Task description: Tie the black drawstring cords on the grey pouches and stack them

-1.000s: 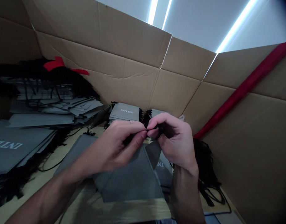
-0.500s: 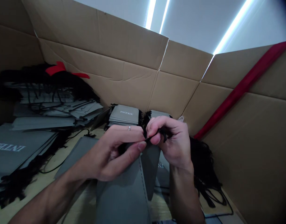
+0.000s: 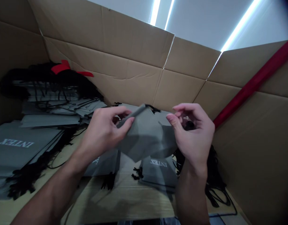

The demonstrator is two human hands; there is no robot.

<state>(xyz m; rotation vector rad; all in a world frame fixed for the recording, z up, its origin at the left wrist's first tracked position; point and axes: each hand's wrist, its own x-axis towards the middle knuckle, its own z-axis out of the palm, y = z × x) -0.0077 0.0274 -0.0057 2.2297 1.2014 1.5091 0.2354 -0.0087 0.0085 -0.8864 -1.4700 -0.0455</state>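
- My left hand (image 3: pixel 104 128) is pinching the grey bag (image 3: pixel 145 136) mid-frame.
- My right hand (image 3: pixel 197 134) is curling beside it — grip unclear.
- Other bags (image 3: pixel 14 145) are lying stacked at left — this one's hanging unstacked.

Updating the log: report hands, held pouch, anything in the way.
Left hand pinching grey pouch. Right hand at its other side, grip unclear. Pouch raised above table. INTEX pouches beneath.
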